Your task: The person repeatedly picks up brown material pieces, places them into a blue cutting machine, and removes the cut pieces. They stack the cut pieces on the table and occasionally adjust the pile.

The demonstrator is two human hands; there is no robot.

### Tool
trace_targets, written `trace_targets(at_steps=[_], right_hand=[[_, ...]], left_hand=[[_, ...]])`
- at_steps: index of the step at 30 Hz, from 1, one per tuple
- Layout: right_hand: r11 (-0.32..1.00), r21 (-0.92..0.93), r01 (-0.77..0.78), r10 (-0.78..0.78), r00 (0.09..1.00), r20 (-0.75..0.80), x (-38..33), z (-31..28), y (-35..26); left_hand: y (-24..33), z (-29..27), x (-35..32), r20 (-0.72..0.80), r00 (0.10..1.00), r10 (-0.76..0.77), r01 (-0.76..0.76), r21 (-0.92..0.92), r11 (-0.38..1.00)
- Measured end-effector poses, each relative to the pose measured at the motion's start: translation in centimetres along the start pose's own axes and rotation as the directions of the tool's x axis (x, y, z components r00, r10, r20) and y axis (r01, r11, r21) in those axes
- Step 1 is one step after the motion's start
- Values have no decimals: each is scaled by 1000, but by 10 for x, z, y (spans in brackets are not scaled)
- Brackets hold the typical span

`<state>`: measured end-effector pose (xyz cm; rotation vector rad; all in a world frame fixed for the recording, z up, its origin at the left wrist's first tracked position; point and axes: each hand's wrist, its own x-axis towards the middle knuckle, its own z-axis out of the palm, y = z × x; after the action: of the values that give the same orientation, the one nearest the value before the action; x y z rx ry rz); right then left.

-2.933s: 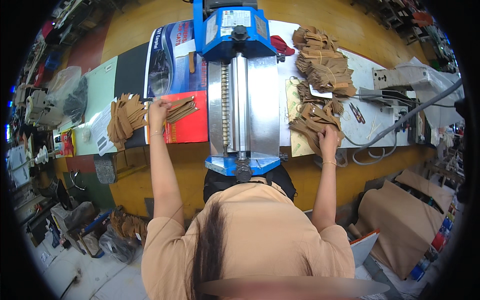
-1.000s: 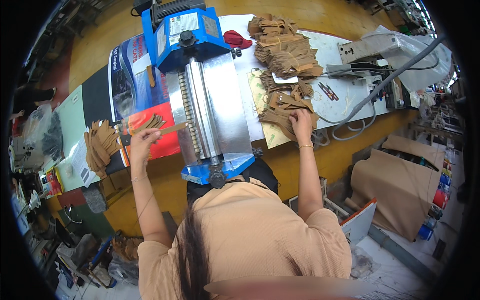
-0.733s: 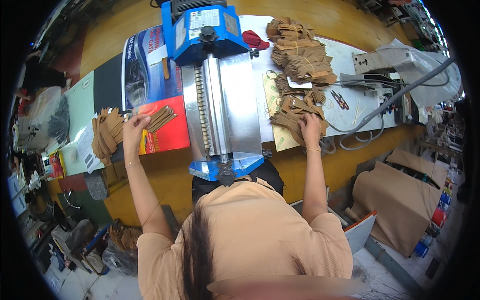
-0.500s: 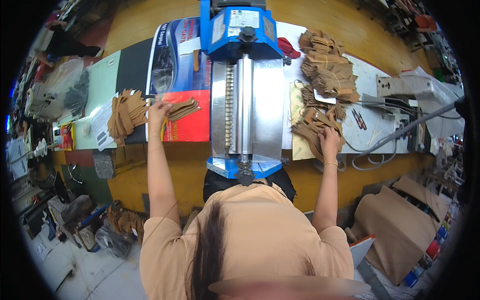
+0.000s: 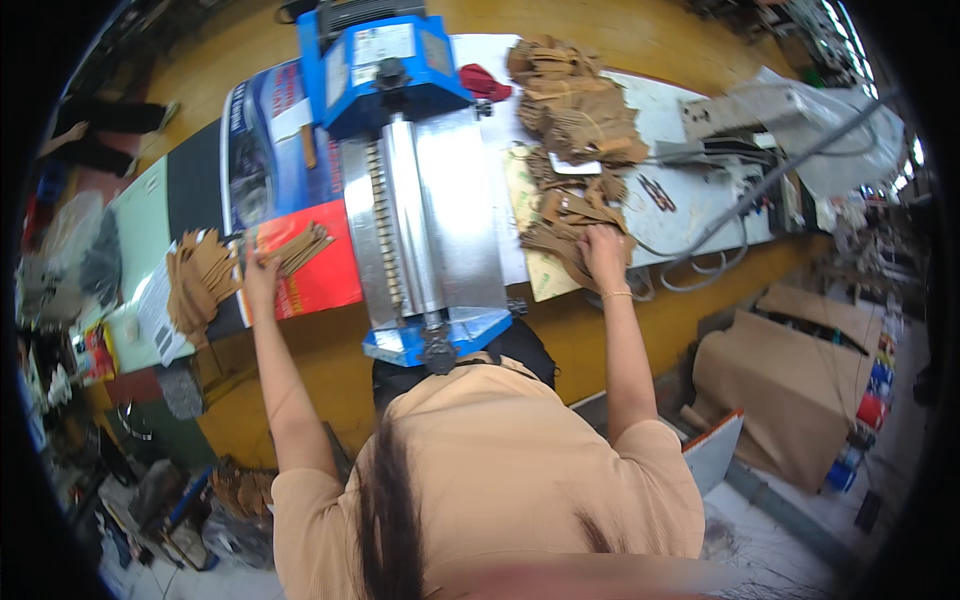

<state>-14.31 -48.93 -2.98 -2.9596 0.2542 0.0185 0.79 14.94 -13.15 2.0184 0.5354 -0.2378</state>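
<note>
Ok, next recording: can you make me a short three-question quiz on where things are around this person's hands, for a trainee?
1. True or false: the blue roller machine stands between the left grip and the right grip.
2. Multiple choice: what is the right grip touching?
a) the red cloth
b) the pile of brown strips
c) the grey cable
3. Fill in the blank: just to the right of the left grip, a small fan of brown strips lies over a ____ surface.

Key: 1. True. 2. b. 3. Red.
</note>
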Motion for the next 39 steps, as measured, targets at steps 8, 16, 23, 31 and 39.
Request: trace_targets(at_steps=[8,16,23,31,39], right_hand=[[899,392,-195,114,969,221,-8,-25,-6],[434,824,-363,82,927,365,2,-29,-47],[690,716,-103,-223,911,347,45,-55,-139],[814,567,125,-381,852,359,75,-43,-211],[803,595,-33,-273,867,417,71,-54,-183]], left_hand=[[33,-16,-36,-159,975,156,-50,526,849],[88,27,-76,-76,946,315,-292,227,929],[146,98,-123,258,914,312,-303,-76,950],[161,120,-142,421,895,144,-102,-122,987],[172,122,-151,435,899,57,14,-157,987]])
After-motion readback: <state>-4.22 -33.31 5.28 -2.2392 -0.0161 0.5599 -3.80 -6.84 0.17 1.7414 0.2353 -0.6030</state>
